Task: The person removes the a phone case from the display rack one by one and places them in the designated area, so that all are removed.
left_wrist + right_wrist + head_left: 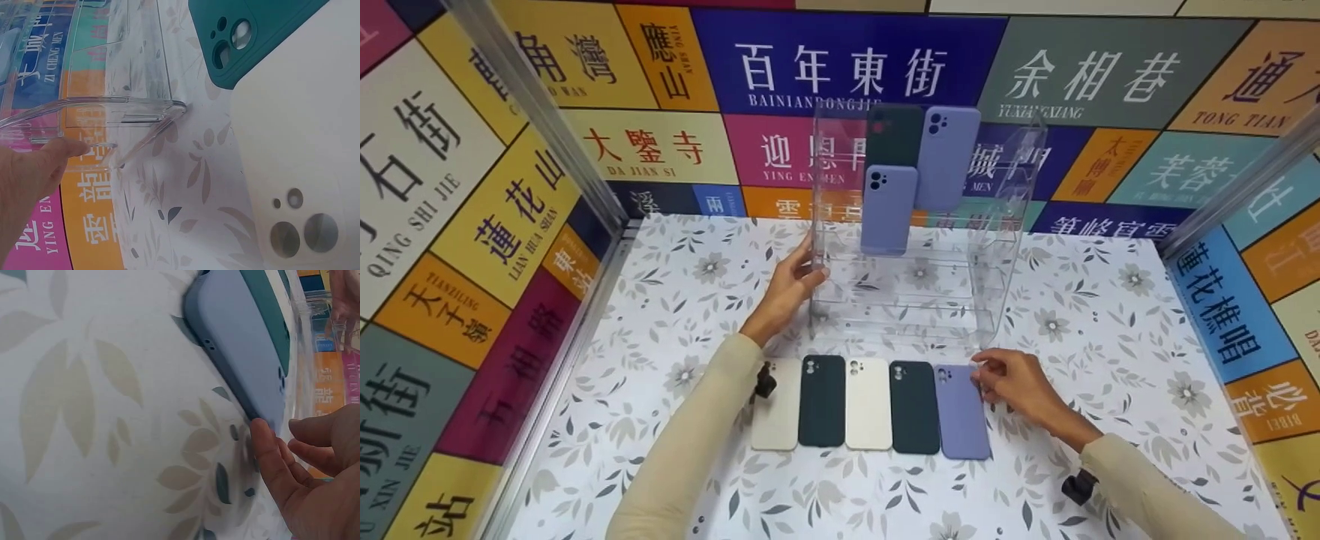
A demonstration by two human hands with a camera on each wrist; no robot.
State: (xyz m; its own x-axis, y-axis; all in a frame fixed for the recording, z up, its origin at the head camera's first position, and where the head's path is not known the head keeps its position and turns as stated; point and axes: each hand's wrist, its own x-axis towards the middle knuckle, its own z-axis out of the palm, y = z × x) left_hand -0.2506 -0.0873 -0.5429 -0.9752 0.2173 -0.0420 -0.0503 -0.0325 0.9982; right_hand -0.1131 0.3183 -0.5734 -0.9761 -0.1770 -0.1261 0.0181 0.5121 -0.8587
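My left hand (pixel 791 289) grips the left side edge of a clear tiered stand (pixel 997 300), with the thumb at the front. In the left wrist view the thumb lies along the clear edge. My right hand (pixel 1020 382) is at the upper right corner of a lavender phone case (pixel 964 420) lying on the table. In the right wrist view one fingertip touches that case's side and the other fingers are bent, apart from it. On the stand are a dark green case (pixel 894 135), a lavender case (pixel 952 157) and, lower in front, another lavender case (pixel 889 214).
Left of the lavender case, in one row, lie a dark green case (pixel 915 409), a cream case (pixel 868 405), another dark green case (pixel 822 401) and another cream case (pixel 776 412), partly behind the left wrist strap. Printed walls (pixel 847 60) enclose the floral tabletop (pixel 1080 300).
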